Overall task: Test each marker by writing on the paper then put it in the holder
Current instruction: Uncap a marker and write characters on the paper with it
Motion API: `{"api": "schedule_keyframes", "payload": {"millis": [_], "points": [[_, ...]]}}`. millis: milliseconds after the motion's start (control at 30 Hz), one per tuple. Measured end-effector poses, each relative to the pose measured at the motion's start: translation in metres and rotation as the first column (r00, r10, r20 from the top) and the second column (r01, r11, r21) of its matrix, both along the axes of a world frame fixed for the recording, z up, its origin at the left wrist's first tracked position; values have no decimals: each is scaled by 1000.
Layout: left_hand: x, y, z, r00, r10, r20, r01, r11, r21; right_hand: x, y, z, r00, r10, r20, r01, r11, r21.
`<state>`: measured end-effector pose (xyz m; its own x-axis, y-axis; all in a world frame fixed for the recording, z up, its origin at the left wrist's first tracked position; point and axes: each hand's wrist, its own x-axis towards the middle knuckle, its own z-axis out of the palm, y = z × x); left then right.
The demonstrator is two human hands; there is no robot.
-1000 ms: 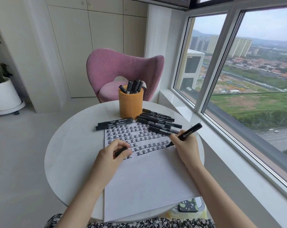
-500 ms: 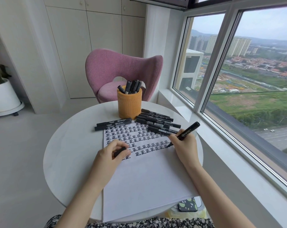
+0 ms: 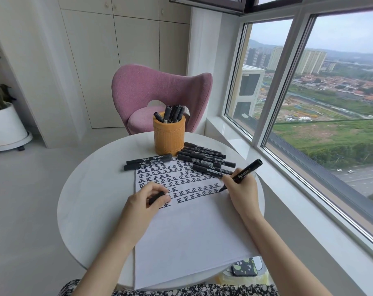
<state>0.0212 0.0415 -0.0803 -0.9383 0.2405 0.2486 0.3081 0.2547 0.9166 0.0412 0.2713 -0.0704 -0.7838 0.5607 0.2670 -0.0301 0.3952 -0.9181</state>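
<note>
Left hand (image 3: 148, 199) pinches cap (image 3: 156, 197), resting at left edge of paper (image 3: 192, 231), unmoved. Holder (image 3: 169, 135) beyond paper's far edge. Right hand (image 3: 243, 189) grips marker (image 3: 246, 171), tip at paper's right edge, barely shifted: likely still testing, holder drop pending.

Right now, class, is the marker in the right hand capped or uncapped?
Uncapped. The marker in the right hand shows a bare tip at the paper; the left hand holds a likely cap.

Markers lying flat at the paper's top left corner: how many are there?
2. One marker lies along the paper's top left edge; the second marker lies just before it. None seems hidden.
</note>
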Motion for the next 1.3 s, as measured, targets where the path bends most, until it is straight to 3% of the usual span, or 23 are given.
{"api": "schedule_keyframes", "payload": {"millis": [400, 733, 933, 1300], "points": [[3, -2, 5, 999, 14, -46, -13, 1000, 26, 6, 6, 5, 999, -24, 39, 33, 969, -244], [5, -1, 11, 998, 37, -49, -31, 994, 103, 7, 1, 22, 979, 150, -135, -199, 834, -515], [7, -1, 13, 1000, 8, 9, -9, 982, 187, 11, -36, 36, 941, 311, -136, -336, 799, -498], [5, -1, 13, 1000, -9, 15, 6, 976, 219, 11, -81, 31, 931, 324, -165, -363, 805, -469]]}}
